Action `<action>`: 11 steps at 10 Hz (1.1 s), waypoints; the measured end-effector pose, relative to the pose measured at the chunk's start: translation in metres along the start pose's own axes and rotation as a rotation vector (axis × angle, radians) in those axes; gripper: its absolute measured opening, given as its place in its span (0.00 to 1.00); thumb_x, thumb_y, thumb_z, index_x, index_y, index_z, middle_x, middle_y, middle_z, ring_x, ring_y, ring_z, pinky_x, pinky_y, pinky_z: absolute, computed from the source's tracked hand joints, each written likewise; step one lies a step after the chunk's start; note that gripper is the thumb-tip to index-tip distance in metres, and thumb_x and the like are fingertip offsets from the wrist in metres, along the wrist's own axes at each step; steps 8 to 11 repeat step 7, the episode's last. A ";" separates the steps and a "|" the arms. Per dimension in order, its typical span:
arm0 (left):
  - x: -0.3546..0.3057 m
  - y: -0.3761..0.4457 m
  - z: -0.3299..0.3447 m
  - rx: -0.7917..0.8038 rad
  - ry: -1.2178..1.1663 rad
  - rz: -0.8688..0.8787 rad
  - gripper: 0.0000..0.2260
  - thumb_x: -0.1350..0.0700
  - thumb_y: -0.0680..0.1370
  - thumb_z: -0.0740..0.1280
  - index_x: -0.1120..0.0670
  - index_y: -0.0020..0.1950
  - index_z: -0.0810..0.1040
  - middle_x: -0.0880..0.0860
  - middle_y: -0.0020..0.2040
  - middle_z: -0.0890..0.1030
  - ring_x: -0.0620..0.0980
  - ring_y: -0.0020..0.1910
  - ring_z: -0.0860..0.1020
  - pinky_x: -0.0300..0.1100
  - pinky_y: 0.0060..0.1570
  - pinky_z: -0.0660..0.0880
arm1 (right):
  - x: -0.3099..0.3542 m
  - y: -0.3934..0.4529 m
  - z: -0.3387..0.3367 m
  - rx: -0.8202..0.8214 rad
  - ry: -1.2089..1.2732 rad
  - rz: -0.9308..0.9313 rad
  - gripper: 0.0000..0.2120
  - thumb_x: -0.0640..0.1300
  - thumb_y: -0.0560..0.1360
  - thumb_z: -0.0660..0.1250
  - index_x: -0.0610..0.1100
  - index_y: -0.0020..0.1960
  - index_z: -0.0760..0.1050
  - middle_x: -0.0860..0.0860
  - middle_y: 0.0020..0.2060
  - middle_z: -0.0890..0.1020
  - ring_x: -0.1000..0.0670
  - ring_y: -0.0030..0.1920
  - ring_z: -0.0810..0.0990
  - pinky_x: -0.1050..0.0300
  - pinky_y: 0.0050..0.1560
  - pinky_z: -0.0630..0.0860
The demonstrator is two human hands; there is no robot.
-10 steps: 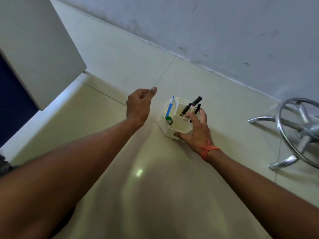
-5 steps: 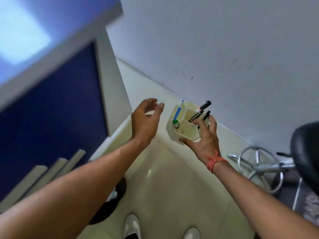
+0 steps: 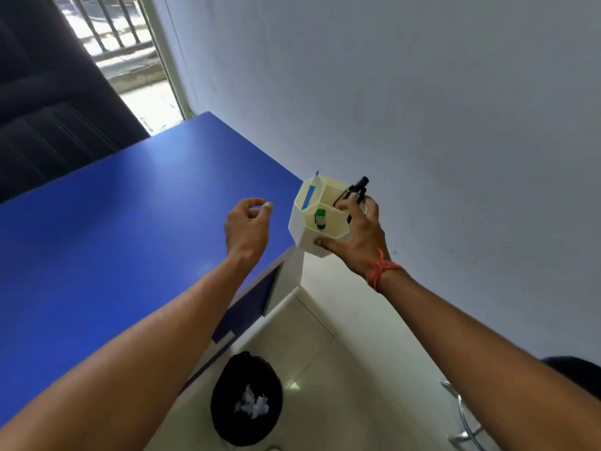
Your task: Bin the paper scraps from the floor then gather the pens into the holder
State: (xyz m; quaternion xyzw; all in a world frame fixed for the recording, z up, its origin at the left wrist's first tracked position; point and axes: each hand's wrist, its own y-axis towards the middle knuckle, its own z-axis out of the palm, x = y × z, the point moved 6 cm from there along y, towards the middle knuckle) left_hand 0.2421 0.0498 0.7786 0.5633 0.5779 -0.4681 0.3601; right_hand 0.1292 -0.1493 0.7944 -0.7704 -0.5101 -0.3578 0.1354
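My right hand (image 3: 359, 237) grips a cream hexagonal pen holder (image 3: 307, 231) in the air, just past the right corner of the blue desk (image 3: 113, 222). In its compartments stand a blue pen (image 3: 309, 195), a green-capped marker (image 3: 320, 218) and black pens (image 3: 354, 190). My left hand (image 3: 247, 227) hovers over the desk to the left of the holder, fingers loosely curled and apart, holding nothing. Down on the floor a black bin (image 3: 227, 415) holds crumpled white paper scraps (image 3: 252, 403).
A pale wall (image 3: 422, 109) rises right behind the holder. The desk has a white side panel (image 3: 287, 275) at its corner. A chair's black seat (image 3: 575, 372) and chrome base (image 3: 465, 421) sit at the lower right. A window with bars (image 3: 110, 27) is at the upper left.
My right hand has lifted the holder from the floor up to desk height. The view has risen with it, and the desk top and bin have come into sight.
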 end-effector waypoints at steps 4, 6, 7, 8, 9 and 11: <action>0.022 0.110 -0.035 -0.088 -0.002 0.012 0.15 0.48 0.78 0.68 0.53 0.61 0.80 0.52 0.54 0.84 0.47 0.48 0.81 0.38 0.43 0.74 | 0.054 0.118 0.155 0.019 -0.097 -0.043 0.35 0.55 0.58 0.79 0.48 0.60 0.70 0.43 0.63 0.66 0.40 0.56 0.75 0.44 0.58 0.78; 0.034 0.118 -0.031 -0.094 -0.010 0.015 0.15 0.49 0.78 0.67 0.54 0.63 0.79 0.50 0.54 0.83 0.46 0.47 0.79 0.31 0.35 0.69 | 0.056 0.125 0.169 0.025 -0.143 -0.052 0.36 0.55 0.60 0.78 0.49 0.63 0.68 0.41 0.65 0.65 0.40 0.59 0.75 0.42 0.59 0.78; 0.031 0.114 -0.037 -0.133 -0.007 0.023 0.15 0.49 0.78 0.67 0.54 0.62 0.80 0.47 0.51 0.81 0.45 0.47 0.78 0.31 0.36 0.69 | 0.062 0.121 0.164 0.106 -0.139 -0.034 0.42 0.56 0.62 0.78 0.55 0.71 0.62 0.40 0.71 0.60 0.37 0.62 0.74 0.43 0.62 0.76; 0.031 0.114 -0.037 -0.133 -0.007 0.023 0.15 0.49 0.78 0.67 0.54 0.62 0.80 0.47 0.51 0.81 0.45 0.47 0.78 0.31 0.36 0.69 | 0.062 0.121 0.164 0.106 -0.139 -0.034 0.42 0.56 0.62 0.78 0.55 0.71 0.62 0.40 0.71 0.60 0.37 0.62 0.74 0.43 0.62 0.76; 0.031 0.114 -0.037 -0.133 -0.007 0.023 0.15 0.49 0.78 0.67 0.54 0.62 0.80 0.47 0.51 0.81 0.45 0.47 0.78 0.31 0.36 0.69 | 0.062 0.121 0.164 0.106 -0.139 -0.034 0.42 0.56 0.62 0.78 0.55 0.71 0.62 0.40 0.71 0.60 0.37 0.62 0.74 0.43 0.62 0.76; 0.031 0.114 -0.037 -0.133 -0.007 0.023 0.15 0.49 0.78 0.67 0.54 0.62 0.80 0.47 0.51 0.81 0.45 0.47 0.78 0.31 0.36 0.69 | 0.062 0.121 0.164 0.106 -0.139 -0.034 0.42 0.56 0.62 0.78 0.55 0.71 0.62 0.40 0.71 0.60 0.37 0.62 0.74 0.43 0.62 0.76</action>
